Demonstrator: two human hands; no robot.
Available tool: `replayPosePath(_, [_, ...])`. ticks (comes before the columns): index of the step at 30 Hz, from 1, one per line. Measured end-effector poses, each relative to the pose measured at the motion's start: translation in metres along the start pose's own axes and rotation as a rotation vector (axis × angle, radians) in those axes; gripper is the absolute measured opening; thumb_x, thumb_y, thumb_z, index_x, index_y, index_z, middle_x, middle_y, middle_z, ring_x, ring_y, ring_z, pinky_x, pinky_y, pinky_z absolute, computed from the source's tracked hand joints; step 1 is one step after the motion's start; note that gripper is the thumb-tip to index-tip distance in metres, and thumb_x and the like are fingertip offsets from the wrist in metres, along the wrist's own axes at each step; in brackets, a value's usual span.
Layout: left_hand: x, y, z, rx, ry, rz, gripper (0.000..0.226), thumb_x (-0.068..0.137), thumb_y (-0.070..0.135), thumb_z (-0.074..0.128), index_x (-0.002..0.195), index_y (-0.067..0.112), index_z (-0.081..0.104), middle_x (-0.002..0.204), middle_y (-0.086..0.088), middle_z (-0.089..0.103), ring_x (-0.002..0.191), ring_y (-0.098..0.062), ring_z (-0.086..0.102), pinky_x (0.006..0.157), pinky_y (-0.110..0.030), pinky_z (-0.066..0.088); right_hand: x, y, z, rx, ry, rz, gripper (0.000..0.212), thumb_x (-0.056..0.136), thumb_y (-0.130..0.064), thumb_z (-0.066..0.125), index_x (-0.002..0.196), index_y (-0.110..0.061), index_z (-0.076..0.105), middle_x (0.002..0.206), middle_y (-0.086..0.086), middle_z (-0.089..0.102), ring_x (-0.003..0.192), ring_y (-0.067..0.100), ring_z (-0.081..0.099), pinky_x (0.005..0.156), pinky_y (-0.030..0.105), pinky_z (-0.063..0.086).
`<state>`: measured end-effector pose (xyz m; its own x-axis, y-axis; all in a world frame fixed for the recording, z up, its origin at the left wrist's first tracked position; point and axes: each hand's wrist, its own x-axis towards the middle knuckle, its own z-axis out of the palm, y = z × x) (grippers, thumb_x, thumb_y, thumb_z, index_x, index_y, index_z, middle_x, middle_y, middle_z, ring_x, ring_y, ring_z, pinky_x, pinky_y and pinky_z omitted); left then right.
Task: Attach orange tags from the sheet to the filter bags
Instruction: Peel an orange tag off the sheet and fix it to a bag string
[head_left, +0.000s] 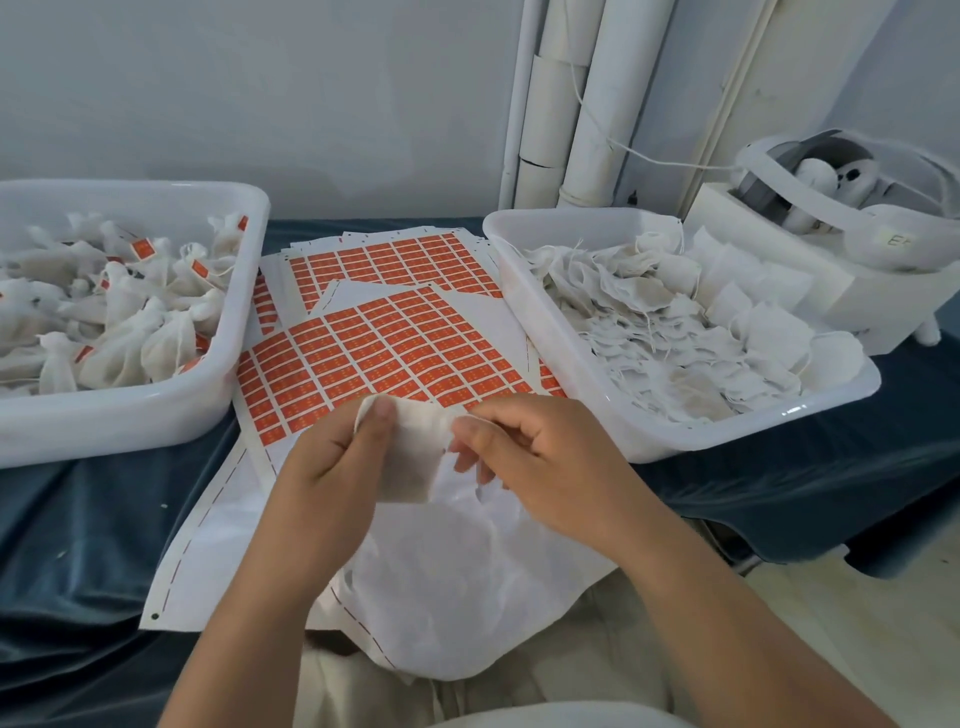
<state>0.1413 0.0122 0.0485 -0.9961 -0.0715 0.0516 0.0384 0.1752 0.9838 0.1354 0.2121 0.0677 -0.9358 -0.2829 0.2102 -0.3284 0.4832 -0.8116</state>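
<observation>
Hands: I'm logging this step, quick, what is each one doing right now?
Left hand: grips the filter bag.
Right hand: pinches the same bag's edge.

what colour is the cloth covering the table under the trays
Dark blue cloth, seen in the head view, lying in folds beneath both white trays.

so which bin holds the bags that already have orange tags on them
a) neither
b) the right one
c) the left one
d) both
c: orange tags show among the tied bags in the left bin, while the right bin holds only untagged bags.
</observation>
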Motion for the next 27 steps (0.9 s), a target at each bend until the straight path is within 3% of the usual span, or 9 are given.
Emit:
replayPosePath(3, [0.005, -0.003, -0.008, 0.039, 0.026, -0.024, 0.061, 0.082, 0.072, 0.034, 0.097, 0.027, 0.071, 0.094, 0.012, 0.070, 0.092, -0.009, 0.066, 0.083, -0.034, 0.051, -0.001, -0.002, -0.004, 0.079, 0.002, 0.013, 0.033, 0.111, -0.037, 0.047, 0.087, -0.025, 0.067, 0.079, -0.008, 0.074, 0.068, 0.010, 0.069, 0.064, 0.014, 0.050])
replayPosePath(5, [0.005, -0.002, -0.011, 0.081, -0.015, 0.020, 0.058, 0.085, 0.070, 0.034, 0.089, 0.024, 0.069, 0.086, 0.009, 0.070, 0.085, -0.008, 0.068, 0.075, -0.032, 0.052, 0.000, -0.003, -0.002, 0.141, 0.015, 0.037, 0.029, 0.111, -0.040, 0.045, 0.098, -0.027, 0.067, 0.091, -0.008, 0.074, 0.081, 0.009, 0.071, 0.069, 0.018, 0.052])
replayPosePath(7, [0.005, -0.001, -0.010, 0.129, -0.082, 0.070, 0.045, 0.089, 0.064, 0.037, 0.087, 0.031, 0.067, 0.085, 0.008, 0.070, 0.081, -0.011, 0.070, 0.070, -0.031, 0.059, 0.000, -0.004, 0.006, 0.182, -0.019, 0.105, 0.028, 0.103, -0.059, 0.048, 0.120, -0.042, 0.062, 0.114, -0.021, 0.070, 0.103, 0.001, 0.069, 0.080, 0.021, 0.056])
replayPosePath(9, [0.003, 0.001, -0.004, 0.169, -0.139, 0.134, 0.033, 0.093, 0.057, 0.039, 0.087, 0.039, 0.066, 0.083, 0.006, 0.070, 0.079, -0.015, 0.071, 0.066, -0.029, 0.063, -0.001, -0.004, 0.016, 0.147, -0.078, 0.145, 0.038, 0.095, -0.068, 0.056, 0.126, -0.047, 0.060, 0.117, -0.028, 0.068, 0.108, -0.006, 0.067, 0.086, 0.022, 0.057])
replayPosePath(13, [-0.001, 0.004, 0.004, 0.182, -0.106, 0.202, 0.028, 0.093, 0.057, 0.037, 0.094, 0.048, 0.063, 0.086, 0.014, 0.068, 0.085, -0.010, 0.067, 0.066, -0.024, 0.059, -0.003, -0.005, 0.022, 0.074, -0.031, 0.122, 0.019, 0.102, -0.042, 0.064, 0.101, -0.026, 0.075, 0.085, -0.017, 0.075, 0.076, 0.003, 0.073, 0.071, 0.017, 0.058])
replayPosePath(18, [0.001, 0.002, 0.005, 0.131, -0.092, 0.138, 0.032, 0.107, 0.040, 0.041, 0.094, 0.047, 0.068, 0.087, 0.014, 0.070, 0.085, -0.011, 0.068, 0.072, -0.038, 0.064, -0.003, -0.006, 0.012, -0.021, -0.076, 0.070, 0.030, 0.107, -0.043, 0.055, 0.080, -0.034, 0.066, 0.071, -0.013, 0.068, 0.065, 0.000, 0.064, 0.066, 0.009, 0.045])
replayPosePath(22, [-0.001, 0.006, 0.005, 0.051, -0.195, 0.129, 0.026, 0.094, 0.066, 0.055, 0.085, 0.049, 0.073, 0.081, 0.012, 0.070, 0.082, -0.008, 0.070, 0.060, -0.016, 0.056, -0.001, -0.004, 0.010, 0.230, -0.139, 0.215, 0.039, 0.104, -0.042, 0.055, 0.068, -0.029, 0.063, 0.058, -0.009, 0.056, 0.053, 0.002, 0.052, 0.056, 0.014, 0.043])
replayPosePath(24, [-0.001, 0.006, 0.005, 0.052, -0.194, 0.129, 0.026, 0.083, 0.068, 0.059, 0.075, 0.047, 0.074, 0.074, 0.008, 0.068, 0.075, -0.011, 0.069, 0.057, -0.013, 0.053, 0.001, -0.002, 0.007, 0.452, -0.157, 0.275, 0.039, 0.099, -0.036, 0.056, 0.062, -0.025, 0.055, 0.054, -0.005, 0.047, 0.048, 0.010, 0.041, 0.054, 0.021, 0.039])
replayPosePath(27, [0.002, 0.002, 0.005, 0.108, -0.146, 0.064, 0.038, 0.080, 0.072, 0.046, 0.079, 0.044, 0.071, 0.078, 0.008, 0.068, 0.076, -0.006, 0.066, 0.055, -0.015, 0.052, 0.003, 0.005, 0.006, 0.825, -0.128, 0.270, 0.037, 0.094, -0.022, 0.054, 0.060, -0.017, 0.042, 0.051, -0.001, 0.035, 0.045, 0.015, 0.024, 0.049, 0.023, 0.033])
